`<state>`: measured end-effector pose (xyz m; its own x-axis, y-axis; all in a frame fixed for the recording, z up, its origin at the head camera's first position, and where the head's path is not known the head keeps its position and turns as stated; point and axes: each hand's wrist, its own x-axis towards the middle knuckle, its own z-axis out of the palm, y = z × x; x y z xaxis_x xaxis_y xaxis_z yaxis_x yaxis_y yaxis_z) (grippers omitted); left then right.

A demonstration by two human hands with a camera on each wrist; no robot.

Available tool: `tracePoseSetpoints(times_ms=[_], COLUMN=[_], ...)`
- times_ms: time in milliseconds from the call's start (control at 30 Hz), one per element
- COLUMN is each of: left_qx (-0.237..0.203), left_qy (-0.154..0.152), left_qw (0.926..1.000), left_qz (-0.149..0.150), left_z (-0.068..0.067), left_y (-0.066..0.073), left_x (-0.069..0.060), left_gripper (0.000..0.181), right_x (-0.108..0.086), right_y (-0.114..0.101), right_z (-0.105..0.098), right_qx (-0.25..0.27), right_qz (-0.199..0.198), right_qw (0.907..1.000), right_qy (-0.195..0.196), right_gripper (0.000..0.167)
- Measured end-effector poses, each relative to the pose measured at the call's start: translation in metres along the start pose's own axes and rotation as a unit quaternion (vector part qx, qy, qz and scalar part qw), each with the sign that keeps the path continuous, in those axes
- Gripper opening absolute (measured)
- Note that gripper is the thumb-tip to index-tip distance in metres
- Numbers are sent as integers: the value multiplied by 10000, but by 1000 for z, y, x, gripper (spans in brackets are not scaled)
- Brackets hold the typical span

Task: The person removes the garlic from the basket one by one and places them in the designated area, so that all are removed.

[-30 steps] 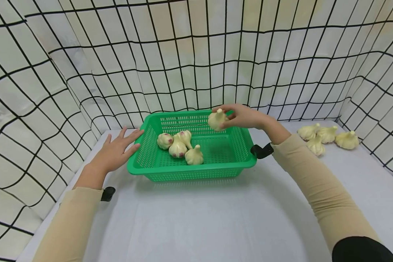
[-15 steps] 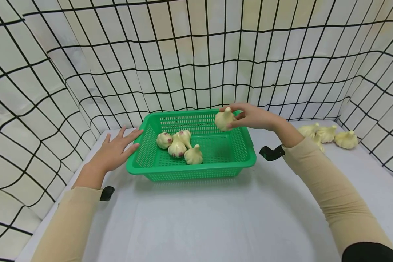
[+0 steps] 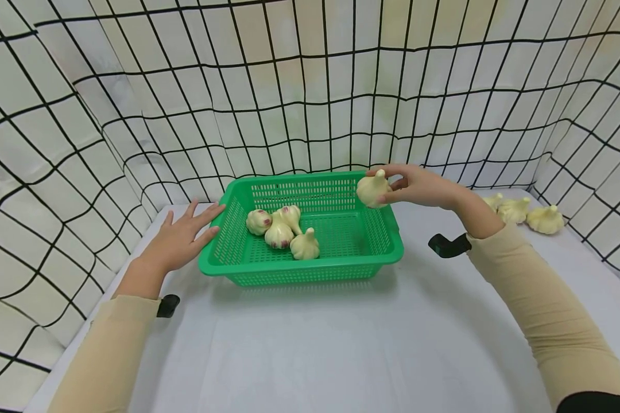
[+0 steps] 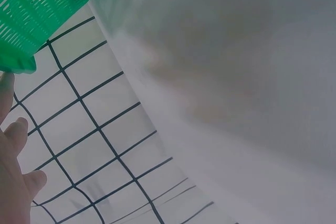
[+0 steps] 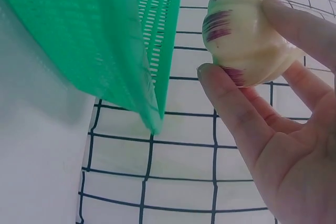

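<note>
Garlic [image 3: 370, 192] is pinched by the right hand [image 3: 425, 186], left hand [image 3: 178, 242] spread. It could be knocked loose by the basket's [image 3: 310, 266] right edge.

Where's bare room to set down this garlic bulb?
Free: the floor of the green basket to the right of its four bulbs, and the white table in front of the basket, between the beige sleeves. Crowded: the basket's left and middle, where those bulbs bunch, and the table's far right, where loose bulbs lie.

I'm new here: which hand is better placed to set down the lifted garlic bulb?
Probably the right hand: it grips the garlic bulb, while the left hand touches only the green basket.
</note>
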<state>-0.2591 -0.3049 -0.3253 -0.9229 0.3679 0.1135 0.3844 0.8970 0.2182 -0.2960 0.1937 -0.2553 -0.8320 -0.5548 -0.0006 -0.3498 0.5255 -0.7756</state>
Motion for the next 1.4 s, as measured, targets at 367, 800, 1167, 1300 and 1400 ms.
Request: tracePoseSetpoints(times_ms=[367,800,1167,1300,1400], left_qx=[52,31,-26,-25,-38], left_qy=[60,-4,-8,6,-5], left_qw=[9999,10000,10000,10000,10000], left_qz=[70,45,57,67,61], left_z=[-2,0,1,1,1], left_y=[-2,-1,-2,-2,-2], left_x=[2,1,0,0,0], left_gripper=[63,63,63,63,63], right_x=[-25,-50,-69,-76,-81], right_y=[10,30,44,52,58], right_z=[-11,-21,-33,-38,-42], right_qx=[-95,-62,-239,-421,-491], right_qz=[302,291,783,885,875], right_qw=[9992,9984,9945,9929,9926], right_qy=[260,473,647,680,683], right_gripper=[59,53,56,58,58])
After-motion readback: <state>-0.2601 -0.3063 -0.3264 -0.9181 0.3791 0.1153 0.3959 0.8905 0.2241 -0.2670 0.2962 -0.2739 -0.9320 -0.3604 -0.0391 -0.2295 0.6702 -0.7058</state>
